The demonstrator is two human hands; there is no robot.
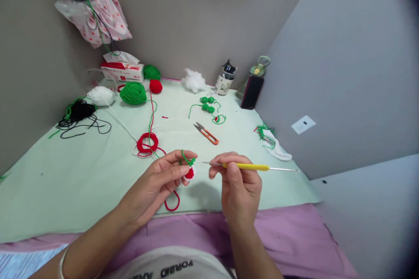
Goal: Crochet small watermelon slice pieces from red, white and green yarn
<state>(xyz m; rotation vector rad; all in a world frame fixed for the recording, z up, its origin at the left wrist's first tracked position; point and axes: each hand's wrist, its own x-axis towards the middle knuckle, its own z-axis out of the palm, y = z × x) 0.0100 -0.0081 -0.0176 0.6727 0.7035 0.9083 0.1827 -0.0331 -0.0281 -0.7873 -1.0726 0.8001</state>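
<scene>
Head: one hook (pixel 250 166), one phone (pixel 252 92).

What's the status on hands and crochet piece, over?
Left hand pinching red, white and green crochet piece. Right hand holding yellow hook, near tip apart from piece. Scissors beyond hands; nothing between hook and piece.

Two green yarn balls (pixel 133 93), one red yarn ball (pixel 156 86), one red yarn coil (pixel 140 144) and four small green crocheted balls (pixel 205 107) show. There is one yellow-handled hook (pixel 247 166), one pair of snips (pixel 209 136), one phone (pixel 252 92), one bottle (pixel 257 70) and one tissue box (pixel 126 73).
</scene>
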